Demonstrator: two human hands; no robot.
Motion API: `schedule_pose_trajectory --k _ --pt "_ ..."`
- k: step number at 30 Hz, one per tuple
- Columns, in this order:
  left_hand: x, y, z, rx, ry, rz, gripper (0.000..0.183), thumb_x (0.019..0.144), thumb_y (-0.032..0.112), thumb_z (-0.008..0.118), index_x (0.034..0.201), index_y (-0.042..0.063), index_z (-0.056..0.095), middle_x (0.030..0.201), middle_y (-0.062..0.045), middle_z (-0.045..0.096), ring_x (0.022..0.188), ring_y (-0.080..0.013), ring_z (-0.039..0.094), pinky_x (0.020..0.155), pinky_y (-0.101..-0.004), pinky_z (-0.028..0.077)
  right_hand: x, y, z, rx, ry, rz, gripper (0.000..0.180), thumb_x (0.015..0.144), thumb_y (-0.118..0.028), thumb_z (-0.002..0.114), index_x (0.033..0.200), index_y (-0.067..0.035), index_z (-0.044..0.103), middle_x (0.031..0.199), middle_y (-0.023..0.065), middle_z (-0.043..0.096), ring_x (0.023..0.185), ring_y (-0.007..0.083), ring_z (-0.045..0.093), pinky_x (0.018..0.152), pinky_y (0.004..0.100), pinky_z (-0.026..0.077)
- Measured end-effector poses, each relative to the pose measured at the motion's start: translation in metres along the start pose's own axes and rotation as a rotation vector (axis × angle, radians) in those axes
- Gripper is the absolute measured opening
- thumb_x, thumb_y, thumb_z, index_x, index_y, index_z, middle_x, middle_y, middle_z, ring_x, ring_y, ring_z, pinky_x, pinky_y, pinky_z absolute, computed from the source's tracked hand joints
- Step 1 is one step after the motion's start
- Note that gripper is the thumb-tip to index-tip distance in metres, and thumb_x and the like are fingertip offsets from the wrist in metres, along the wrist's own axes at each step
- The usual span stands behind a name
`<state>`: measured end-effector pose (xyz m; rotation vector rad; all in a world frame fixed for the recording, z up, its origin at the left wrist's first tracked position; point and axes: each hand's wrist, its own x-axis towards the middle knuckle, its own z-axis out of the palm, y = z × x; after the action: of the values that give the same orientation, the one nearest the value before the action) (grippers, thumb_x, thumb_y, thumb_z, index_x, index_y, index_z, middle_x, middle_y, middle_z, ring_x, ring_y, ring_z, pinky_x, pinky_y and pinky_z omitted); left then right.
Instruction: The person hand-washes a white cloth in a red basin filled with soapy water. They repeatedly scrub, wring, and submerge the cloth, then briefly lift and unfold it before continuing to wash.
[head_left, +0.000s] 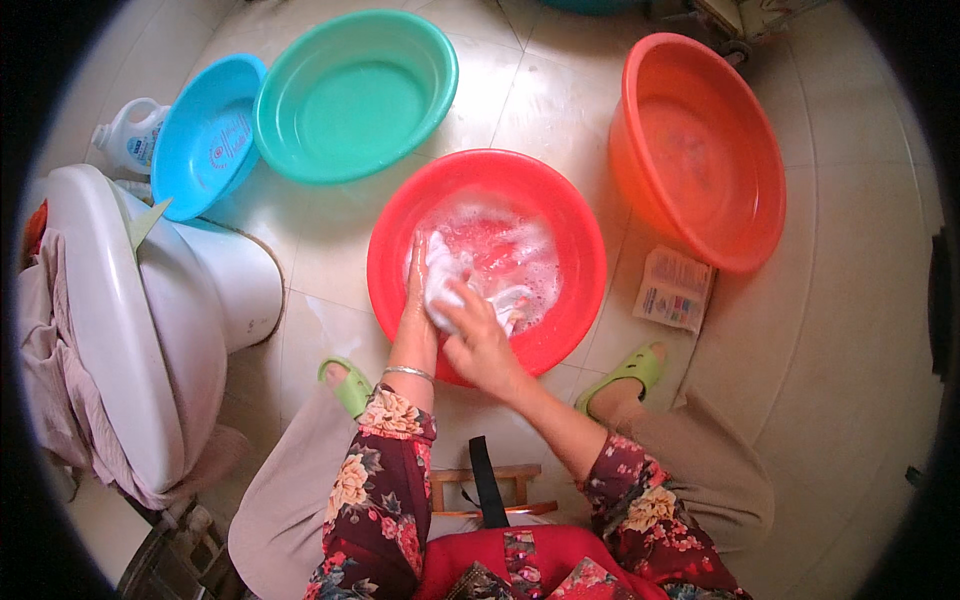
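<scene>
A red plastic basin (386, 225) stands on the floor in front of me, holding soapy water (499, 240) with suds. Over its left part, a wet white cloth (444, 279) is bunched between my hands, and more of it trails into the water on the right. My left hand (418, 274) lies upright along the cloth's left side, fingers extended, with the cloth against its palm. From the right, my right hand (474, 330) presses on the cloth with fingers bent and somewhat spread; it looks slightly blurred.
Behind are a green basin (356, 105), a blue basin (206, 142) and a detergent bottle (135, 135). An orange basin (697, 157) stands at right, a printed packet (673, 291) below it. A white ceramic fixture (157, 315) with cloths (67, 390) is at left. Green slippers (626, 379) flank the basin.
</scene>
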<state>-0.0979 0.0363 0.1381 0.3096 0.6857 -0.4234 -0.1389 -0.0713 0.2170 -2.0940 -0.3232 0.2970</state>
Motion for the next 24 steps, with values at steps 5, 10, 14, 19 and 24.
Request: schedule_pose_trajectory --k 5,10,14,19,24 --pt "-0.001 -0.002 0.017 0.111 0.121 0.000 0.042 0.084 0.054 0.048 0.088 0.012 0.055 0.073 0.000 0.052 0.065 -0.0150 0.053 0.057 -0.0291 0.045 0.016 -0.011 0.006 -0.102 0.130 -0.057 0.036 0.071 -0.009 0.062 0.106 -0.006 0.055 0.107 0.0176 0.047 0.098 0.0364 0.046 0.084 0.0428 0.041" --pt "0.004 -0.010 0.016 0.115 0.128 0.161 0.037 0.086 0.047 0.049 0.086 0.010 0.055 0.073 -0.001 0.052 0.064 -0.0138 0.053 0.056 -0.0289 0.045 0.044 0.008 0.010 -0.100 0.280 0.021 0.023 0.078 -0.018 0.060 0.095 -0.004 0.054 0.090 0.0183 0.053 0.081 0.0368 0.052 0.069 0.0409 0.045" --pt "0.023 -0.026 0.025 0.215 0.281 0.355 0.031 0.090 0.037 0.046 0.088 0.008 0.057 0.078 -0.002 0.055 0.071 -0.0136 0.054 0.064 -0.0288 0.046 0.080 0.055 -0.004 -0.045 0.137 0.445 0.035 0.084 -0.034 0.050 0.097 -0.003 0.058 0.074 0.0240 0.058 0.079 0.0389 0.057 0.073 0.0440 0.044" --pt "0.037 -0.017 0.032 0.272 0.142 0.532 0.033 0.092 0.033 0.043 0.098 0.003 0.055 0.093 -0.008 0.057 0.081 -0.0153 0.056 0.072 -0.0299 0.048 0.087 0.152 -0.043 0.111 0.380 0.680 0.045 0.085 -0.036 0.047 0.104 0.003 0.057 0.089 0.0260 0.060 0.093 0.0349 0.058 0.084 0.0413 0.043" --pt "0.031 0.006 -0.001 0.061 0.016 0.186 0.053 0.091 0.045 0.039 0.123 0.003 0.040 0.125 -0.016 0.047 0.114 -0.0274 0.048 0.097 -0.0434 0.038 0.050 0.133 -0.003 -0.071 0.074 0.285 0.053 0.075 -0.015 0.063 0.119 0.005 0.044 0.119 0.0271 0.049 0.112 0.0384 0.047 0.097 0.0406 0.035"
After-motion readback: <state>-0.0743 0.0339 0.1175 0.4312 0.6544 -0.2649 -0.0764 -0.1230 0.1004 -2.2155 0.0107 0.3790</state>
